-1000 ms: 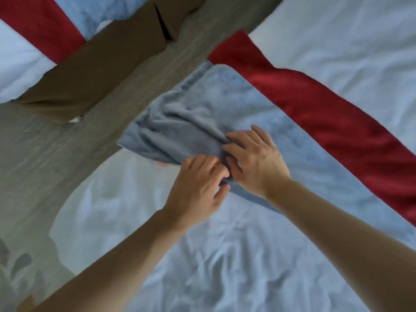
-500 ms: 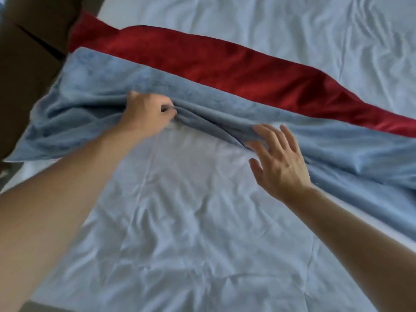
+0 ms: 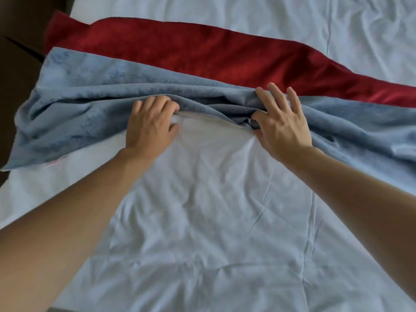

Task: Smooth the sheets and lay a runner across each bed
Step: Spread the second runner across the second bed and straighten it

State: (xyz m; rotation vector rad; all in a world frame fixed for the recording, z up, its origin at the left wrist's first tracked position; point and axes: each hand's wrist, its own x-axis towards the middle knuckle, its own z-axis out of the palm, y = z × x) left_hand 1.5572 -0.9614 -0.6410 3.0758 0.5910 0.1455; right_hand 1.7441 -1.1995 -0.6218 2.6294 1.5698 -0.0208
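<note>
Two hands work the near edge of the blue runner [image 3: 94, 102], whose long axis runs crosswise to both forearms, from beyond the left hand [image 3: 149, 122] to past the right hand [image 3: 284, 122], with the red runner [image 3: 202, 52] lying just beyond it on the white sheet [image 3: 202, 221]. The left hand's fingers curl round the bunched blue edge and grip it, while the right hand lies with fingers spread on the folds and its thumb tucked under them; the deepest rumple sits between the two hands, about equally near each. No brand or writing can be read; a faint reddish mark by the blue runner's corner, left of the left hand, is too blurred to tell.
</note>
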